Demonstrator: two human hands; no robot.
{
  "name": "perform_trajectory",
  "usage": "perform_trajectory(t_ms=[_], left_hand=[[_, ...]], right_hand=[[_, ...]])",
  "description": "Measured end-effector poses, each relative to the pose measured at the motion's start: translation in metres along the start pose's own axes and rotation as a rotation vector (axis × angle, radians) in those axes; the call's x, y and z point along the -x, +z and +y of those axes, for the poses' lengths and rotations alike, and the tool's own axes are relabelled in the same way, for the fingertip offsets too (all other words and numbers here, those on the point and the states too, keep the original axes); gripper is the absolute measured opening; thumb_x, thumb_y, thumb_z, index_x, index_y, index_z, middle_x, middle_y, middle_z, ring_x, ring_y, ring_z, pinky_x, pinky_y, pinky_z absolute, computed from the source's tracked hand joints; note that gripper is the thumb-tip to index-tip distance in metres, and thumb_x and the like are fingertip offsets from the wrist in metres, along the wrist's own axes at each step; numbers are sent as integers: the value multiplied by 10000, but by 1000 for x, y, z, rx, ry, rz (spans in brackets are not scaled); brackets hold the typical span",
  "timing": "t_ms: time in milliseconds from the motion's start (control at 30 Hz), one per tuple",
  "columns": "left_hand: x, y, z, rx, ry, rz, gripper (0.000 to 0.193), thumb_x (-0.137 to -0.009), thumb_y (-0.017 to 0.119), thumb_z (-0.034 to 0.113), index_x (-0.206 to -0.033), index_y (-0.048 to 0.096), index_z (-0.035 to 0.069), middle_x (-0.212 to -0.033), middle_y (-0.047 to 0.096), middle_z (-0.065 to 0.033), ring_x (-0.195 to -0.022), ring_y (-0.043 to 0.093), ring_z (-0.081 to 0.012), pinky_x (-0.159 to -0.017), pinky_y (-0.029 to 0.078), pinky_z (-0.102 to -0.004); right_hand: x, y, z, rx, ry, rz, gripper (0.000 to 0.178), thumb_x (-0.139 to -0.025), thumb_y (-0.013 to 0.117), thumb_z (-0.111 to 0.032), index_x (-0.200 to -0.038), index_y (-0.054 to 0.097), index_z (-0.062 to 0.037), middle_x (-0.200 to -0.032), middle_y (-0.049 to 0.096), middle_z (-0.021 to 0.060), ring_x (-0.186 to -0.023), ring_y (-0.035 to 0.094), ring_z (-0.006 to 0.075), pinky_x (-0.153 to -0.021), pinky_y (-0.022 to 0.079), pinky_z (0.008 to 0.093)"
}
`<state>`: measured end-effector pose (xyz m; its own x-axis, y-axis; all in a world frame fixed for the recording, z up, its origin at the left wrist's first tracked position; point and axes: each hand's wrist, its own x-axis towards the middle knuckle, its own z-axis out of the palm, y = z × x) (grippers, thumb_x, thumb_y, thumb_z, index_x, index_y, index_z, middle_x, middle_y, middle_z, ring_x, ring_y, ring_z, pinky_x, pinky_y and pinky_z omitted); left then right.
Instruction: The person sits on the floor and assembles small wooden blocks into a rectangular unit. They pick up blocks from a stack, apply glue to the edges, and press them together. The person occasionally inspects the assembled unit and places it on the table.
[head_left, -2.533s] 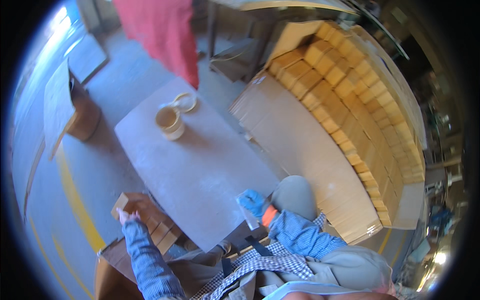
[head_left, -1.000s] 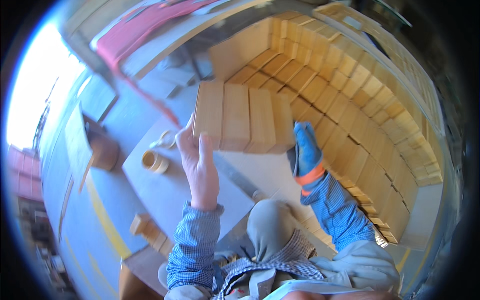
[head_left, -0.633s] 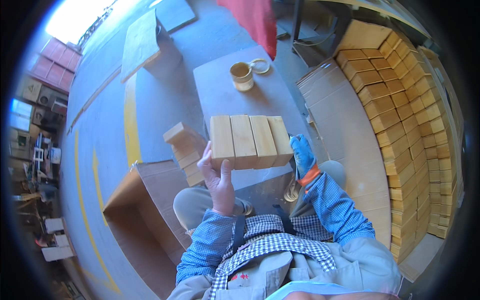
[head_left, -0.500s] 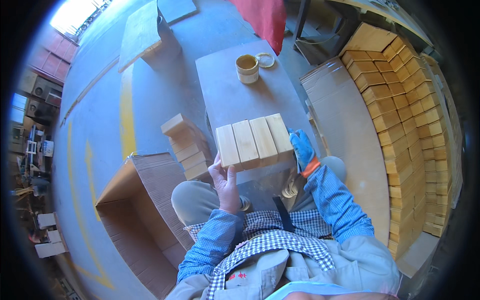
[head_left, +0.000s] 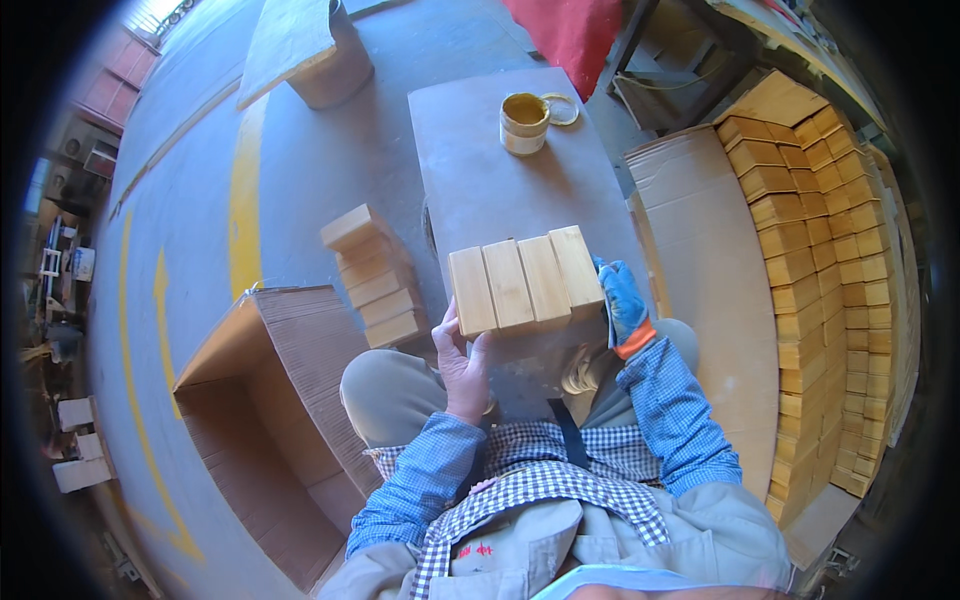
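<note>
Several pale wooden blocks stand side by side in one row over the near end of the grey board table. My bare left hand grips the row's left end, thumb on the near side. At the right end, my right hand, in a blue glove with an orange cuff, presses against the last block; its fingertips are partly hidden. The row is squeezed between both hands. Farther up the table sits an uncapped tub of yellow-brown paste, its lid beside it.
Left of the table is a stack of wooden blocks. An opened cardboard box stands at my left. To the right, a big carton holds many rows of yellowish blocks. A red cloth hangs beyond the table.
The view has shifted slightly, so the table, tub and cartons sit a little differently in the picture. Both hands keep the same hold on the row of blocks.
</note>
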<state>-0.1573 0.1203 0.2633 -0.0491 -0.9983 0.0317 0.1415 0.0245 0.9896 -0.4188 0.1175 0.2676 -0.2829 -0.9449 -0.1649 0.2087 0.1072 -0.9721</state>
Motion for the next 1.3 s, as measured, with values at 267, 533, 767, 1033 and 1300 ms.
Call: perform_trajectory(t_ms=[267, 533, 767, 1033, 1300], left_hand=[[4, -1, -7, -10, -17, 22, 317, -977, 634, -9, -1203, 425, 66, -1590, 374, -203, -1398, 428, -260, -1162, 345, -396], [8, -5, -12, -12, -33, -1, 320, -980, 642, 14, -1204, 419, 60, -1593, 370, -194, -1385, 444, -256, -1160, 340, -381], [6, -8, -16, -31, -75, -25, 363, -944, 625, -35, -1219, 411, 65, -1616, 332, -226, -1442, 392, -298, -1193, 298, -418], [-6, -20, -2, -129, -130, -128, 460, -962, 633, 49, -1361, 408, 5, -1534, 432, -187, -1394, 442, -269, -1180, 324, -399], [-48, -20, -3, -143, -290, -85, 443, -1083, 524, 246, -1412, 506, -50, -1318, 625, -121, -1209, 573, -179, -1055, 436, -307]], right_hand=[[-1, -7, 10, 18, 27, 9, 194, -1055, 523, -223, -1081, 568, -35, -1190, 653, 89, -1029, 588, 129, -959, 493, 317], [0, -1, 2, -109, 59, -46, 204, -1065, 489, -204, -1106, 542, -11, -1376, 606, 124, -1098, 576, 144, -1017, 465, 331], [1, -8, 2, -19, 72, -69, 175, -1054, 539, -238, -1055, 556, -65, -1223, 624, 56, -999, 544, 98, -938, 474, 297], [-6, -17, 2, -45, 108, -32, 109, -1054, 526, -172, -966, 568, -124, -912, 498, -37, -866, 478, 52, -839, 433, 235], [-32, -27, 23, 257, -67, -7, 117, -993, 590, -188, -924, 555, -100, -853, 523, -40, -819, 480, 51, -778, 448, 243]])
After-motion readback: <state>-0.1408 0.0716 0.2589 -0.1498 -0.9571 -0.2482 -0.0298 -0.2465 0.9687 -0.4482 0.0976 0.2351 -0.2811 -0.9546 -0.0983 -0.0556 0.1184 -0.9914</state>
